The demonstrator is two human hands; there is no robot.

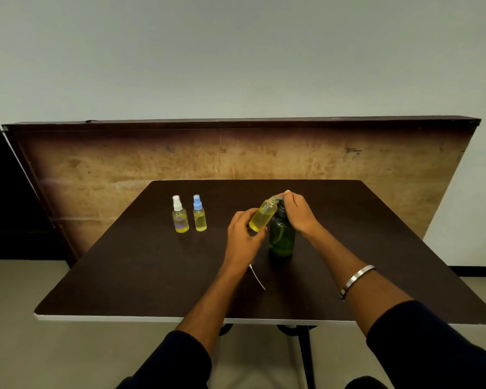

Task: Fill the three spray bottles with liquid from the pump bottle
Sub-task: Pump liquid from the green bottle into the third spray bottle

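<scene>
uncapped spray bottle (263,216) tilted with its mouth at the spout of the green pump bottle (281,238)

left hand (243,240) curls round the yellow-filled bottle's base; right hand (297,211) rests bent fingers on the pump head. a dip tube (257,277) lies by the left wrist. white-capped (180,216) and blue-capped (199,214) spray bottles stand upright, well left, on the dark table (141,282).

Two capped spray bottles (180,216) (199,214) stand close together at the table's (141,270) far left. The green pump bottle (281,238) blocks centre-right; bare tabletop lies between.
</scene>
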